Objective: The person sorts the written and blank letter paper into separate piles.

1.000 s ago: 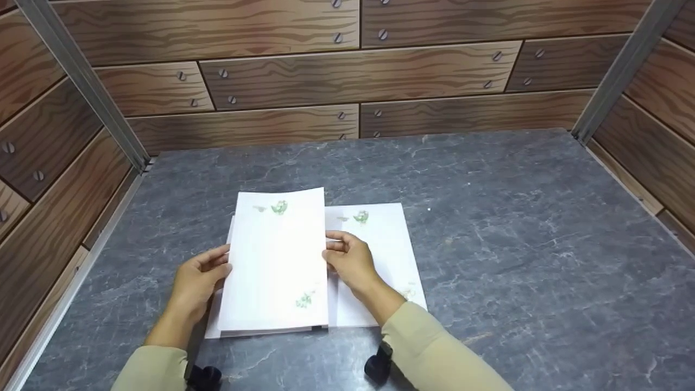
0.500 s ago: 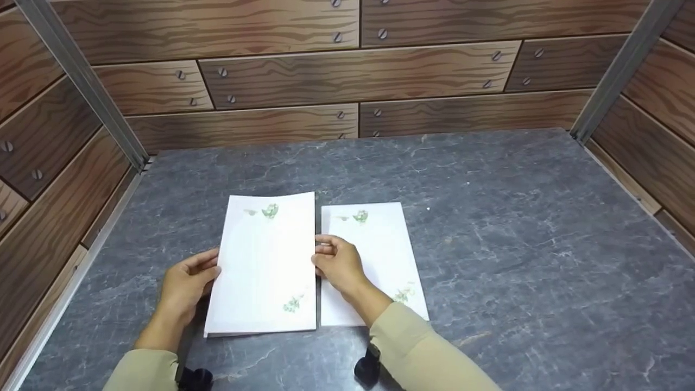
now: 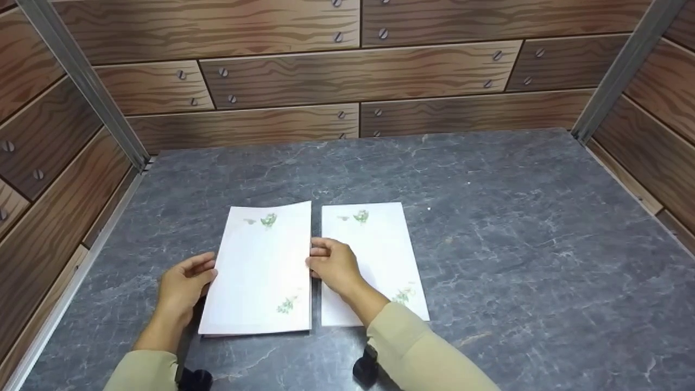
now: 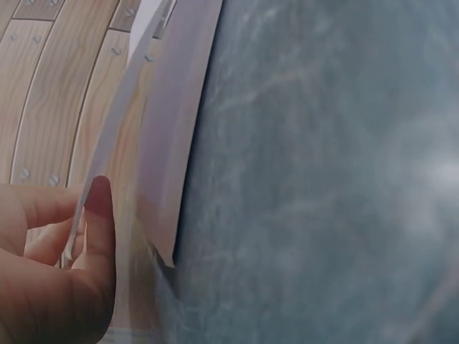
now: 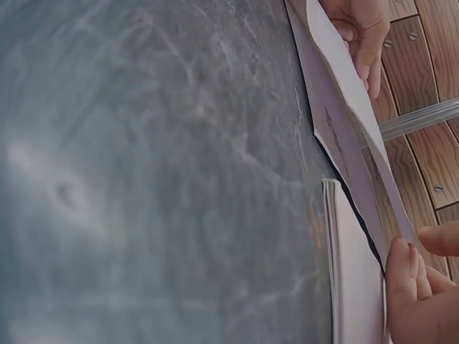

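My left hand and right hand pinch the two long edges of a white sheet of paper with green floral prints at top and lower right. In the left wrist view the held paper is raised above another pale sheet lying on the table. That lower sheet is almost wholly hidden in the head view. To the right lies a second white paper with the same prints, partly under my right wrist. Seen from the right wrist, it is a thin stack with several layered edges.
The dark grey marbled table extends right and behind the papers. Wood-patterned walls with metal corner posts enclose it on the back and sides. A tiny white speck lies right of the papers.
Both hands have carried the held paper left and nearer to me, over the sheet below, whose margins showed before. A gap now separates it from the right-hand paper, which has stayed put.
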A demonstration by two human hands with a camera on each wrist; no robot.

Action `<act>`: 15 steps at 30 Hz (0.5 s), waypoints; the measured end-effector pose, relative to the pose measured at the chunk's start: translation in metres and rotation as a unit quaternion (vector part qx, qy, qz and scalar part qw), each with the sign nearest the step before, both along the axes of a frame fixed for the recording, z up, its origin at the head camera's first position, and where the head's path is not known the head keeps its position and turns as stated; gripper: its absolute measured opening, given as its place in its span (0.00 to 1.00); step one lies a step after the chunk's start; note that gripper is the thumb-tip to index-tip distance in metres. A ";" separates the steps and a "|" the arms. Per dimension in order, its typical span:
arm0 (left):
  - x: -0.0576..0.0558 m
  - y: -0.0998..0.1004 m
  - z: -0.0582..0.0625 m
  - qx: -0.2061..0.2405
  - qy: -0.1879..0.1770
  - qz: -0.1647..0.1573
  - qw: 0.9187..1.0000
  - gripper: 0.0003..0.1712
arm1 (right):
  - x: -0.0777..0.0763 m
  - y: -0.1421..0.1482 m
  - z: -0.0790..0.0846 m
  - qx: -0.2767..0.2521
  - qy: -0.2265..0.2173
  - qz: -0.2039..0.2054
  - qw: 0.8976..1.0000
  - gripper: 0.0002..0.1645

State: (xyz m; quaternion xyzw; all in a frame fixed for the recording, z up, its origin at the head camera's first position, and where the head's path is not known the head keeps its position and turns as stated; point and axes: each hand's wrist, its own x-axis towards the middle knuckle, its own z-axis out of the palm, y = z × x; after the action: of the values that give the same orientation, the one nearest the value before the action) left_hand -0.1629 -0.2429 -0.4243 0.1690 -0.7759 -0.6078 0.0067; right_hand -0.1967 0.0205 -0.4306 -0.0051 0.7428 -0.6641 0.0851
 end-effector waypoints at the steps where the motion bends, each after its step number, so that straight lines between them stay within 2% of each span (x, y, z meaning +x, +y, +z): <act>1: 0.000 0.000 0.000 -0.005 -0.002 0.000 1.000 0.24 | 0.000 0.000 0.000 0.001 0.001 0.002 1.000 0.25; 15: 0.000 -0.001 -0.005 -0.017 0.004 0.004 1.000 0.23 | 0.002 0.001 0.001 0.035 0.018 0.007 0.999 0.24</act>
State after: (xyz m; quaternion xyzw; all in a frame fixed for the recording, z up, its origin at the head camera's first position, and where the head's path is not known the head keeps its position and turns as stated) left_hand -0.1628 -0.2442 -0.4294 0.1701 -0.7855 -0.5949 0.0152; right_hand -0.1949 0.0220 -0.4298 -0.0190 0.7673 -0.6365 0.0762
